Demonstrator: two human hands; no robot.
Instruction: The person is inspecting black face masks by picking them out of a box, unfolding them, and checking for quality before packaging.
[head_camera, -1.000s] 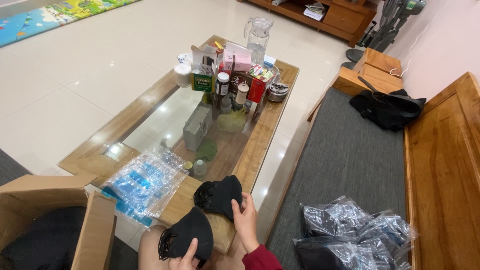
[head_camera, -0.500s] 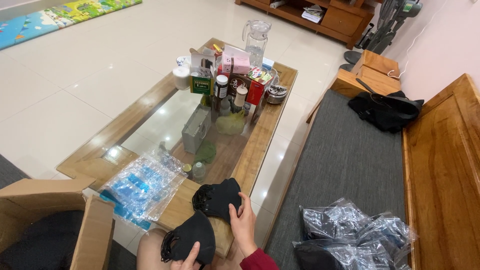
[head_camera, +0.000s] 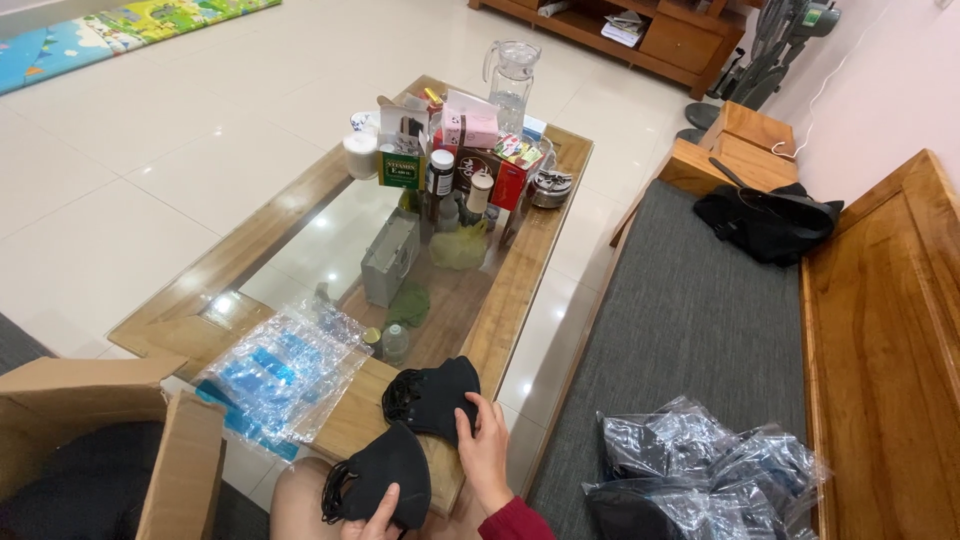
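My right hand (head_camera: 486, 448) grips the near edge of a black face mask (head_camera: 432, 396) that rests on the wooden corner of the coffee table (head_camera: 520, 275). My left hand (head_camera: 372, 517), only partly in view at the bottom edge, holds a second black face mask (head_camera: 378, 480) over my knee. The two masks lie close together, almost touching. A pile of clear plastic bags with blue print (head_camera: 282, 368) sits on the table just left of the masks.
An open cardboard box (head_camera: 110, 450) stands at lower left. Bottles, boxes and a glass jug (head_camera: 513, 73) crowd the table's far end. Bagged black items (head_camera: 700, 470) lie on the grey bench cushion (head_camera: 700, 310) to my right, with a black bag (head_camera: 765, 220) farther back.
Little has changed. My right hand has shifted slightly on the upper mask. The lower mask stays in my left hand.
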